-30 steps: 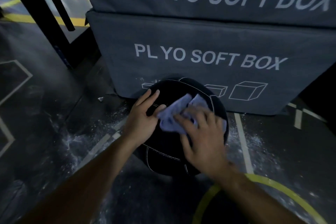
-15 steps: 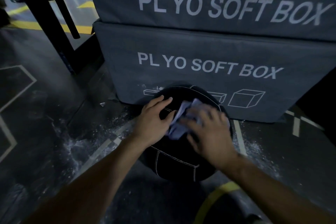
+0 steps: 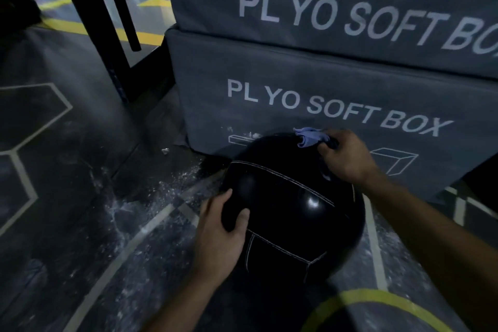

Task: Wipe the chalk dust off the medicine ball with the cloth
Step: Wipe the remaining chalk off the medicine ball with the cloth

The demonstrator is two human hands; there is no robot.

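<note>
Since a moment ago the right hand has slid the cloth from the middle of the ball up to its far top edge, and the left hand has dropped from the top down to the near left side.

The right grip is clenched around the cloth, with a small blue bunch poking out past the fingers toward the box. The cloth touches the top of the medicine ball, right under that grip. It looks like the hand is wiping the far part of the ball, which is hard to reach.

The left grip is loose, not clenched. Its fingers and thumb lie spread against the ball's side. This likely keeps the ball from rolling away while the other hand rubs.

The ball is black and shiny with thin white stitching. No chalk can be seen on the part facing the camera, so this part looks clean.

Just beyond the right grip stands the plyo soft box, and the ball sits just beside its front. White chalk dust lies on the floor out to the left of the left grip.
</note>
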